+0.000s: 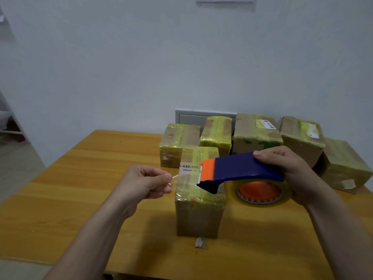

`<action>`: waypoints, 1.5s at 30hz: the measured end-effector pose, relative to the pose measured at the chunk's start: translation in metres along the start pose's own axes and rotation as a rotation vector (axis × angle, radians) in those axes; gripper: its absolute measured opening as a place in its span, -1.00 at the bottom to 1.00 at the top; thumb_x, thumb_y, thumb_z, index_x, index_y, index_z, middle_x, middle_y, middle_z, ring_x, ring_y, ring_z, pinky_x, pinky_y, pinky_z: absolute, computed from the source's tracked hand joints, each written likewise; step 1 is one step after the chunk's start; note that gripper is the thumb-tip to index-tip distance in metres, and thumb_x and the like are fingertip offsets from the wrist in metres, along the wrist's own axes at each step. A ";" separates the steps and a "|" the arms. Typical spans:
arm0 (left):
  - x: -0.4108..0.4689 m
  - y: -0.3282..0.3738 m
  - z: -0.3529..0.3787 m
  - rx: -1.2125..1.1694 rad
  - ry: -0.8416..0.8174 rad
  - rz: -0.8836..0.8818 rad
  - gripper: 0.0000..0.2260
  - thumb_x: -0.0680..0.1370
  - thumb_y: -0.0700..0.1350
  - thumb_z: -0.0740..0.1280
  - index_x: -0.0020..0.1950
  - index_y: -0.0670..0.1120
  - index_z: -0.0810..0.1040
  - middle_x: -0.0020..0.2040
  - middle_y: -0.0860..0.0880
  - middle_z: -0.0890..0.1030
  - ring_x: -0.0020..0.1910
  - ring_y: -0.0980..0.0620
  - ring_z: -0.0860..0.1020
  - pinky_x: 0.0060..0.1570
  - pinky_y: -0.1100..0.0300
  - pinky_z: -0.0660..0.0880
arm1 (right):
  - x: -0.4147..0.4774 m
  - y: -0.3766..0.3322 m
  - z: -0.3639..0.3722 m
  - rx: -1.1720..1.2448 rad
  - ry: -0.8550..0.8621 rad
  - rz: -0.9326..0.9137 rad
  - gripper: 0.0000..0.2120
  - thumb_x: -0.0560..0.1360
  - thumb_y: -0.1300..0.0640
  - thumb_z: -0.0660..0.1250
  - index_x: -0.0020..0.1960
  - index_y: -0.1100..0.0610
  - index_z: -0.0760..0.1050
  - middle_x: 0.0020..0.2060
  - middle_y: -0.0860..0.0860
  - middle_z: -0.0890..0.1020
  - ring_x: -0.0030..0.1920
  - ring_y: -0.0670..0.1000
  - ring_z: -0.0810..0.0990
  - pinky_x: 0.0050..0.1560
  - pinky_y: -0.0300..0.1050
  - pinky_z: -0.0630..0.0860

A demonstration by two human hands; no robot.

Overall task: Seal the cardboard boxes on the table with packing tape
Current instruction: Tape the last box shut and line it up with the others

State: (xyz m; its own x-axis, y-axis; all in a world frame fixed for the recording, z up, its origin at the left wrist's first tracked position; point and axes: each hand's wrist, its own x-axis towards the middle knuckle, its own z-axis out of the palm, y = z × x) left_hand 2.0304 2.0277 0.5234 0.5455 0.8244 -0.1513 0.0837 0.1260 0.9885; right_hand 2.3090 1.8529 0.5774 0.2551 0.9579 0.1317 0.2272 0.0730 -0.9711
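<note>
The left hand (145, 183) pinches the loose end of the thin clear tape strip (182, 176) between thumb and finger. The right hand (290, 172) is wrapped round the blue and orange plastic tape dispenser (240, 168), which carries one round roll of clear packing tape (260, 193). The strip hangs just over the tall brown cardboard box (198, 211) at the front of the yellow wooden table (101, 178). This box already has yellowish tape on top. Five more taped brown boxes (256, 132) sit behind it, making six boxes. All look taped, so I think little is left.
</note>
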 end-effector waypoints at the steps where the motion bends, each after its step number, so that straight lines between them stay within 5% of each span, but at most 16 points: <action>1: 0.000 -0.002 0.000 0.017 0.006 -0.004 -0.84 0.34 -0.08 0.58 -0.15 -0.13 0.77 -0.13 -0.24 0.74 -0.25 -0.02 0.74 -0.37 0.26 0.58 | 0.001 0.000 0.001 -0.020 -0.002 -0.001 -0.65 0.51 -0.10 0.33 -0.21 0.15 0.69 -0.32 0.14 0.66 -0.32 0.08 0.65 -0.29 -0.23 0.57; 18: 0.005 -0.028 -0.001 -0.003 -0.022 -0.126 -0.79 0.34 -0.07 0.58 -0.10 -0.14 0.78 -0.09 -0.22 0.75 -0.31 0.03 0.70 -0.41 0.28 0.57 | 0.010 0.006 -0.001 -0.035 -0.036 0.039 -0.65 0.53 -0.06 0.29 -0.26 0.15 0.66 -0.41 0.07 0.64 -0.43 -0.05 0.60 -0.32 -0.31 0.53; 27: 0.008 -0.045 0.001 -0.037 -0.042 -0.080 -0.76 0.34 -0.03 0.59 -0.10 -0.15 0.77 -0.17 -0.19 0.72 -0.28 0.02 0.68 -0.34 0.26 0.59 | 0.013 0.014 0.000 -0.103 -0.057 0.058 -0.65 0.50 -0.11 0.34 -0.24 0.14 0.69 -0.36 0.11 0.67 -0.39 -0.02 0.62 -0.29 -0.27 0.56; 30: 0.005 -0.055 0.007 0.027 -0.006 0.059 -0.89 0.48 -0.05 0.53 -0.10 -0.08 0.75 -0.17 -0.18 0.73 -0.24 -0.05 0.69 -0.29 0.22 0.58 | 0.014 0.016 0.001 -0.128 -0.058 0.067 -0.68 0.48 -0.12 0.33 -0.25 0.07 0.71 -0.35 0.08 0.69 -0.37 -0.03 0.64 -0.28 -0.28 0.56; 33: 0.002 -0.068 0.020 0.338 0.078 0.266 -0.89 0.70 -0.09 0.30 0.13 0.10 0.60 -0.26 -0.09 0.69 -0.29 0.00 0.65 -0.26 0.06 0.57 | 0.015 0.014 0.002 -0.135 -0.071 0.066 -0.69 0.48 -0.12 0.33 -0.27 0.02 0.71 -0.37 0.04 0.68 -0.38 -0.06 0.64 -0.27 -0.28 0.57; 36: 0.004 -0.077 0.030 0.584 -0.003 0.255 -0.72 0.75 -0.03 0.13 0.44 0.24 0.28 -0.17 -0.10 0.69 -0.20 -0.12 0.65 -0.15 -0.18 0.56 | 0.016 0.014 0.002 -0.134 -0.064 0.064 -0.69 0.47 -0.13 0.33 -0.30 0.02 0.70 -0.39 0.04 0.67 -0.39 -0.06 0.62 -0.28 -0.27 0.56; 39: 0.011 -0.070 0.023 0.701 0.004 0.192 -0.56 0.72 -0.13 0.22 0.54 0.19 0.22 0.02 0.01 0.65 -0.05 0.01 0.63 -0.03 -0.03 0.58 | 0.014 0.017 0.003 -0.125 -0.049 0.065 -0.66 0.46 -0.14 0.33 -0.33 0.04 0.68 -0.40 0.06 0.65 -0.40 -0.04 0.61 -0.27 -0.25 0.54; 42: 0.024 -0.044 0.015 0.609 0.171 0.316 -0.62 0.70 -0.17 0.25 0.43 0.23 0.38 0.17 0.10 0.60 0.09 0.16 0.58 -0.05 0.17 0.52 | 0.014 0.021 0.007 -0.117 -0.037 0.062 -0.66 0.47 -0.14 0.32 -0.33 0.03 0.68 -0.39 0.05 0.66 -0.39 -0.03 0.62 -0.26 -0.23 0.55; 45: 0.047 -0.017 0.022 0.481 0.120 0.344 -0.67 0.72 -0.08 0.21 0.44 0.21 0.49 0.29 0.17 0.55 0.21 0.24 0.51 0.02 0.26 0.46 | 0.018 0.022 0.014 -0.113 -0.039 0.049 -0.68 0.47 -0.16 0.32 -0.30 -0.01 0.70 -0.36 0.03 0.69 -0.36 -0.04 0.64 -0.27 -0.24 0.55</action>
State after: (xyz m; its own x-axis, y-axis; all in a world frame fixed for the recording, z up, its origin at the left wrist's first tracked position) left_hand 2.0726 2.0523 0.4993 0.5124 0.8336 0.2062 0.3024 -0.3999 0.8652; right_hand 2.3049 1.8759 0.5558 0.2323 0.9698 0.0743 0.3202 -0.0042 -0.9473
